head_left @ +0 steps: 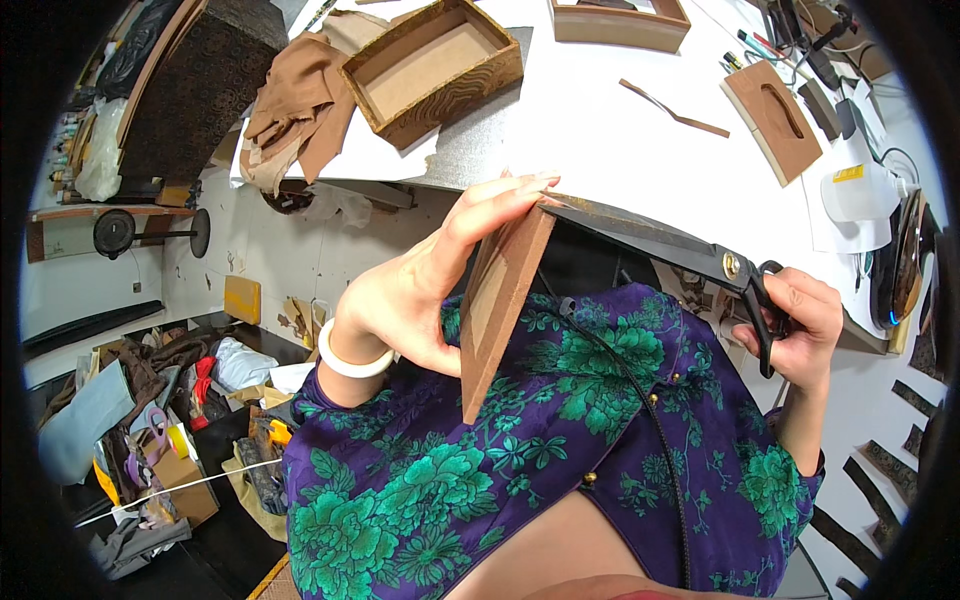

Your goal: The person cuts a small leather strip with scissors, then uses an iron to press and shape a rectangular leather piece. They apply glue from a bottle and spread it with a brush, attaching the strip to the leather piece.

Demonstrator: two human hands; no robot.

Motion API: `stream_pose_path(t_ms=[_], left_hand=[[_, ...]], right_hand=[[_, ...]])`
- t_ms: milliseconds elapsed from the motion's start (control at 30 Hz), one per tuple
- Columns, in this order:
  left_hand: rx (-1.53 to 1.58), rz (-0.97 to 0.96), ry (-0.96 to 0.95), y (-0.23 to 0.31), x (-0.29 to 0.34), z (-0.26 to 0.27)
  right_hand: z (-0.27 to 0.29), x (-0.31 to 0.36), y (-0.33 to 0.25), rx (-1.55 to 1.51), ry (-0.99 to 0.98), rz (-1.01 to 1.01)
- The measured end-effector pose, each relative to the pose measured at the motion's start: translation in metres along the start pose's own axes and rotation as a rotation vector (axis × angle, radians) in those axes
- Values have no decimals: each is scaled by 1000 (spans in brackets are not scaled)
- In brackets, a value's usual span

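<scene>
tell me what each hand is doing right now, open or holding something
Left hand: holding the brown panel between thumb and fingers.
Right hand: closed around the handles of the scissors.

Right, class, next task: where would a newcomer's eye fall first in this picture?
Probably on the purple garment with bright green flowers, which fills the lower middle. Near the centre, the left hand holds a brown panel at a tilt, while the right hand, farther right, grips large black scissors pointing toward the panel's upper end. Next, perhaps, comes the open patterned box at the top, left of centre.
</scene>
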State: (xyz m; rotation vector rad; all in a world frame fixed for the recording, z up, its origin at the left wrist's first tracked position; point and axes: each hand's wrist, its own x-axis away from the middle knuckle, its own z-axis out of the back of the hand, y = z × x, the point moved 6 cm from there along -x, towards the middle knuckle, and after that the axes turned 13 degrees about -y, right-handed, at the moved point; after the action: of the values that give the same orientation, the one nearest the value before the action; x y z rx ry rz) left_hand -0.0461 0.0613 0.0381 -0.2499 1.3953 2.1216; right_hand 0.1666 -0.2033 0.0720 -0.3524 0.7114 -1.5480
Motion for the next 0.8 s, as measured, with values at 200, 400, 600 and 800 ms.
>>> stream_pose_path(t_ms=[200, 400, 600, 800], left_hand=[[-13, 43, -23, 5, 0, 2], [-57, 11, -52, 6, -2, 4], [-83, 30, -80, 8, -1, 5], [-77, 98, -59, 7, 0, 3]], right_hand=[[6, -4, -7, 70, -10, 0], [9, -6, -11, 131, -3, 22], [12, -2, -10, 183, 13, 36], [12, -2, 0, 53, -5, 4]])
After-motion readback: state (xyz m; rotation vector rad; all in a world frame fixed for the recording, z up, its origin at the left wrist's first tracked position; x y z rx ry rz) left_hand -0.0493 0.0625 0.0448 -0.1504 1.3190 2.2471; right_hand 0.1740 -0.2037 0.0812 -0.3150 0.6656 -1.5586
